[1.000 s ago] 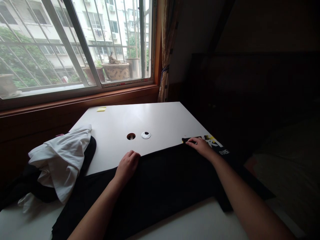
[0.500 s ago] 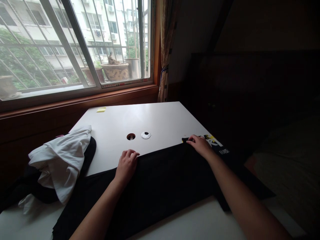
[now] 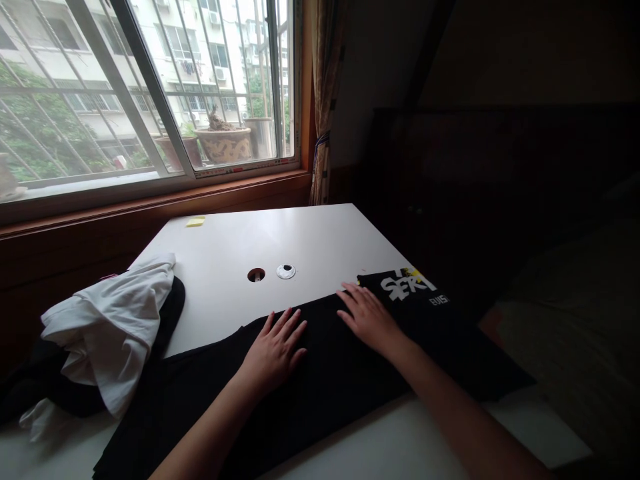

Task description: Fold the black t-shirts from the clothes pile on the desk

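Note:
A black garment (image 3: pixel 320 387) with white and yellow lettering at its right end lies spread across the near part of the white table (image 3: pixel 300 240). My left hand (image 3: pixel 277 347) rests flat on it near its far edge, fingers stretched out. My right hand (image 3: pixel 367 319) lies flat beside it, just left of the lettering (image 3: pixel 405 285), fingers spread. Neither hand holds anything.
A crumpled white garment (image 3: pixel 113 327) sits on dark cloth at the table's left. A cable hole (image 3: pixel 256 275) and its round cap (image 3: pixel 285 271) lie beyond my hands. A yellow note pad (image 3: pixel 195 221) is at the back, under the window. A dark bed is on the right.
Both hands let go of the garment's far edge, moved toward each other and now lie flat and open on the cloth. The lettering is now uncovered.

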Tool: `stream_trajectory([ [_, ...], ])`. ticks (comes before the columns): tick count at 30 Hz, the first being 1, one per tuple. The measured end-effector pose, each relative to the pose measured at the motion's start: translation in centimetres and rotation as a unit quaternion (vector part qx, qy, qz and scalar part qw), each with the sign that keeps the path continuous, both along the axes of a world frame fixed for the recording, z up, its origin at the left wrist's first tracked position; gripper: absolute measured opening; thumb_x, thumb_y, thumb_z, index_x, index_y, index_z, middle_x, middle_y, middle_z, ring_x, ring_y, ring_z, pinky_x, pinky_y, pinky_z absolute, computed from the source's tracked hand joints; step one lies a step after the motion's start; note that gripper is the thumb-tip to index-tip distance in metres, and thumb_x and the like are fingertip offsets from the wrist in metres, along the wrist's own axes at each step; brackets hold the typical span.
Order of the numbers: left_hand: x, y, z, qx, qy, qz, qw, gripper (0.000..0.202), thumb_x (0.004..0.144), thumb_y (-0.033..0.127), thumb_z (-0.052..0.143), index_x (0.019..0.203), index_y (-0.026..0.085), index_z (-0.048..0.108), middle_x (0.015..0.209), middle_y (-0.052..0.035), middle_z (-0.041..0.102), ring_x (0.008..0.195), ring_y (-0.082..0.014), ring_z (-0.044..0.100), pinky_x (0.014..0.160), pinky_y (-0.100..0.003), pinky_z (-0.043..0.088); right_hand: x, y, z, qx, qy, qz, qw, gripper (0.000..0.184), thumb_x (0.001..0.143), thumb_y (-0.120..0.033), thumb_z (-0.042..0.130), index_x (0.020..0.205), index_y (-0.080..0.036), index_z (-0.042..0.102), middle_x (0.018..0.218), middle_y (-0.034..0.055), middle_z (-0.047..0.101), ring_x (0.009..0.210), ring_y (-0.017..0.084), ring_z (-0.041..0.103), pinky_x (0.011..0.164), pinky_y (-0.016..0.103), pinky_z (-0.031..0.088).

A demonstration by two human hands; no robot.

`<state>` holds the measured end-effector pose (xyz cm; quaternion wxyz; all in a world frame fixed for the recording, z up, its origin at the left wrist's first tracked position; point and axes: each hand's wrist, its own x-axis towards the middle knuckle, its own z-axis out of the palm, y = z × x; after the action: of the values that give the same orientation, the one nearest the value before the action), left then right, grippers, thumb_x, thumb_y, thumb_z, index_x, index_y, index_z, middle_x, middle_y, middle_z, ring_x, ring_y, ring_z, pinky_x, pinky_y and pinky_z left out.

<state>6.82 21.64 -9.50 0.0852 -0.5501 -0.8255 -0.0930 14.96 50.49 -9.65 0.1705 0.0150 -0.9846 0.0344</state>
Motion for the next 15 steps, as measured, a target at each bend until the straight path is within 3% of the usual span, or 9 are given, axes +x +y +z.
stream_trajectory([
  [2, 0.2, 0.0, -0.4, 0.002, -0.006, 0.0, 1.0, 0.058, 0.104, 0.045, 0.045, 0.158, 0.028, 0.032, 0.163, -0.009, 0.037, 0.152, -0.0306, 0.029, 0.121, -0.061, 0.029, 0.4, -2.2, -0.7, -0.01, -0.04, 0.055, 0.998, 0.053, 0.103, -0.045, 0.044, 0.153, -0.027, 0.042, 0.163, 0.008, 0.036, 0.15, 0.028, 0.032, 0.123, 0.052, 0.028],
  [5, 0.0, -0.3, -0.6, 0.0, -0.011, 0.005, 1.0, 0.059, 0.104, 0.047, 0.045, 0.159, 0.029, 0.03, 0.163, -0.0089, 0.035, 0.152, -0.0302, 0.03, 0.121, -0.06, 0.03, 0.7, -2.8, -1.5, -0.028, -0.077, 0.061, 0.995, 0.057, 0.104, -0.051, 0.04, 0.157, -0.029, 0.035, 0.166, 0.0059, 0.029, 0.153, 0.026, 0.026, 0.124, 0.052, 0.025],
  [10, -0.3, -1.4, -0.5, -0.022, -0.012, 0.012, 1.0, 0.064, 0.104, 0.052, 0.042, 0.16, 0.028, 0.026, 0.165, -0.0087, 0.031, 0.152, -0.0313, 0.029, 0.12, -0.06, 0.032, 1.1, 0.8, -1.8, -0.032, -0.086, -0.004, 0.996, 0.063, 0.105, -0.054, 0.036, 0.159, -0.023, 0.031, 0.165, 0.0104, 0.028, 0.153, 0.026, 0.026, 0.123, 0.053, 0.026],
  [15, -0.4, -4.0, -0.4, -0.019, 0.008, 0.011, 1.0, 0.067, 0.103, 0.053, 0.045, 0.161, 0.029, 0.022, 0.165, -0.0073, 0.03, 0.152, -0.03, 0.03, 0.121, -0.055, 0.032, 2.2, 3.6, -2.0, -0.008, -0.071, -0.009, 0.997, 0.064, 0.104, -0.055, 0.036, 0.159, -0.022, 0.031, 0.163, 0.0124, 0.033, 0.151, 0.026, 0.03, 0.123, 0.052, 0.025],
])
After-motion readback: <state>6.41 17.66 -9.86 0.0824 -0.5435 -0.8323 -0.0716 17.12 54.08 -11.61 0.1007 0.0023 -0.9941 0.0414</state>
